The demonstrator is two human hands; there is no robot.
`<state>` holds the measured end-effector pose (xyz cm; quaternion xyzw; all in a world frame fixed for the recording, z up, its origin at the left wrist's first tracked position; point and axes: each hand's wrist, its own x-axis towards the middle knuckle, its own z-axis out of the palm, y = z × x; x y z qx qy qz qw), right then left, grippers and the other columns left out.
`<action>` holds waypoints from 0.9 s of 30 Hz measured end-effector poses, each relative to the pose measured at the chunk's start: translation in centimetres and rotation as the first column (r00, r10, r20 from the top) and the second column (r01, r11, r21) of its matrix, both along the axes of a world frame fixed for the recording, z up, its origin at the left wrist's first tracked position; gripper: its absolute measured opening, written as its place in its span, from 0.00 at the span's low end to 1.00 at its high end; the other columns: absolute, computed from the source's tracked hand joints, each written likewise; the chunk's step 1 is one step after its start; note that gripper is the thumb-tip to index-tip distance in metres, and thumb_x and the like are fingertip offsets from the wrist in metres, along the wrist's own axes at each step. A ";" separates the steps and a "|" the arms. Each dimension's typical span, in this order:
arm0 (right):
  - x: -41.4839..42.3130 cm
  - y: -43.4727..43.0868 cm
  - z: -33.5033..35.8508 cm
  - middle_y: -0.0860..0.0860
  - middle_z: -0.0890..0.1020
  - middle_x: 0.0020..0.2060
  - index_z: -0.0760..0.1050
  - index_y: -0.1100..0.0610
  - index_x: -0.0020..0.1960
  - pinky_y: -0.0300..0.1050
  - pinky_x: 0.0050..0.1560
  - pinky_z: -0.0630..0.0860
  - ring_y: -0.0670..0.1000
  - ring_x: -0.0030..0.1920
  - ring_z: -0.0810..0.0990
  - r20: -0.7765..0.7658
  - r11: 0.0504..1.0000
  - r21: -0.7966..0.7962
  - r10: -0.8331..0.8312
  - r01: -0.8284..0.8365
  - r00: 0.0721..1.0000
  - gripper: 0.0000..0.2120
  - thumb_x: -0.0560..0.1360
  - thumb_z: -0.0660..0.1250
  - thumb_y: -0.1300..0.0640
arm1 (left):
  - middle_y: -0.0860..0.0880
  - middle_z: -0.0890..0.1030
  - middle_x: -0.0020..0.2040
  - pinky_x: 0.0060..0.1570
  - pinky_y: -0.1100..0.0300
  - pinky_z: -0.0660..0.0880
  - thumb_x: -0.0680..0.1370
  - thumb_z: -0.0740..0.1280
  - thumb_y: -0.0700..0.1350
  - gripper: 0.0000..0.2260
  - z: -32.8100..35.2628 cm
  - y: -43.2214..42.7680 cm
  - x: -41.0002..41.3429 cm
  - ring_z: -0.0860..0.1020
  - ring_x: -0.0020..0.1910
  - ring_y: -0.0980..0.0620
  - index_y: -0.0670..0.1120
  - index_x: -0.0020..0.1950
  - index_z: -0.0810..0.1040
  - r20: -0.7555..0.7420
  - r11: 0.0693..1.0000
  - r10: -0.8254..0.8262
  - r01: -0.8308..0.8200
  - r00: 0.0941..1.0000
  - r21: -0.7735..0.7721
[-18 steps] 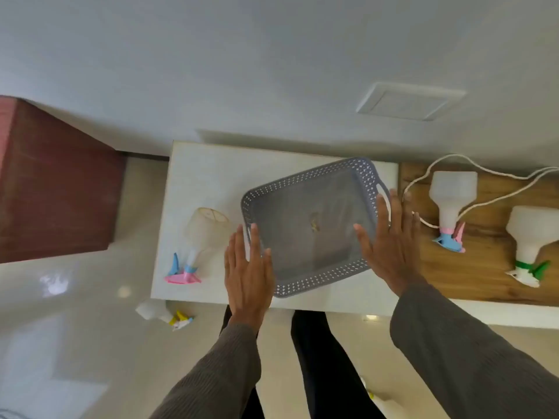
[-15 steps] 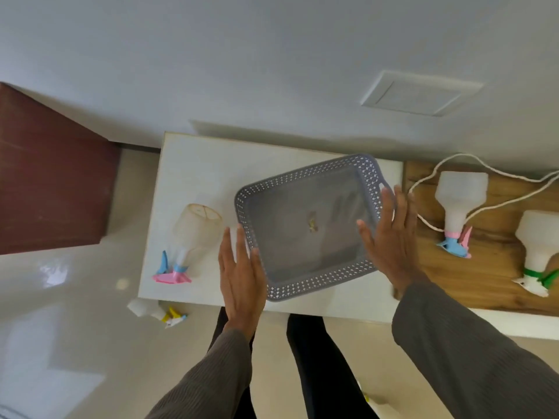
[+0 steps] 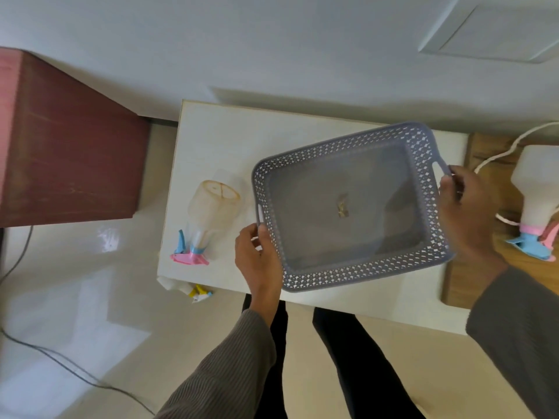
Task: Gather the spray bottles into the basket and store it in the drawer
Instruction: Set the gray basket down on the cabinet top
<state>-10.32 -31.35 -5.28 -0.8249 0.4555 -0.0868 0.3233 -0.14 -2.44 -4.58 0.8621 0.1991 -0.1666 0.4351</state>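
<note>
A person's left hand [image 3: 257, 255] and right hand [image 3: 465, 213] are each curling around 1 short end of an empty grey perforated basket [image 3: 348, 276] over a white table [image 3: 242, 137]. 1 clear spray bottle [image 3: 211, 207] is lying just left of the basket. 1 white spray bottle [image 3: 535, 189] is lying on the wooden board [image 3: 456, 279] at right.

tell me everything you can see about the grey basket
The grey basket is a shallow rectangular plastic tray with rounded corners, diamond-perforated walls, a solid floor and a slot handle in each short end. It holds no bottles, only a small yellowish scrap near the middle. It lies skewed over the white table top; whether it rests or is lifted is unclear. The left hand grips its left end, the right hand its right end.
</note>
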 end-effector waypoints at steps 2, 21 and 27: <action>0.4 -0.2 0.2 0.56 0.80 0.43 0.78 0.61 0.52 0.38 0.42 0.67 0.53 0.43 0.76 -0.005 0.997 0.078 -0.010 0.011 1.000 0.14 0.82 0.57 0.55 | 0.53 0.82 0.45 0.48 0.62 0.77 0.83 0.59 0.48 0.08 0.1 -0.1 0.3 0.79 0.44 0.58 0.52 0.50 0.78 -0.033 0.997 0.028 -0.030 0.999 -0.067; -5.4 5.8 1.1 0.46 0.75 0.34 0.79 0.48 0.51 0.43 0.37 0.68 0.45 0.34 0.70 0.059 0.826 0.448 -0.409 0.342 0.911 0.12 0.83 0.57 0.52 | 0.58 0.74 0.33 0.37 0.65 0.69 0.85 0.56 0.48 0.15 0.1 1.5 5.0 0.71 0.32 0.61 0.48 0.50 0.82 -0.047 0.967 -0.203 0.193 0.978 -0.168; -5.8 6.9 0.4 0.47 0.76 0.33 0.80 0.54 0.54 0.43 0.36 0.68 0.45 0.32 0.71 0.060 0.818 0.427 -0.451 0.386 0.891 0.12 0.83 0.57 0.54 | 0.57 0.73 0.33 0.36 0.65 0.68 0.85 0.56 0.48 0.15 -0.6 1.8 4.9 0.70 0.32 0.59 0.47 0.51 0.81 -0.056 0.963 -0.225 0.214 0.973 -0.165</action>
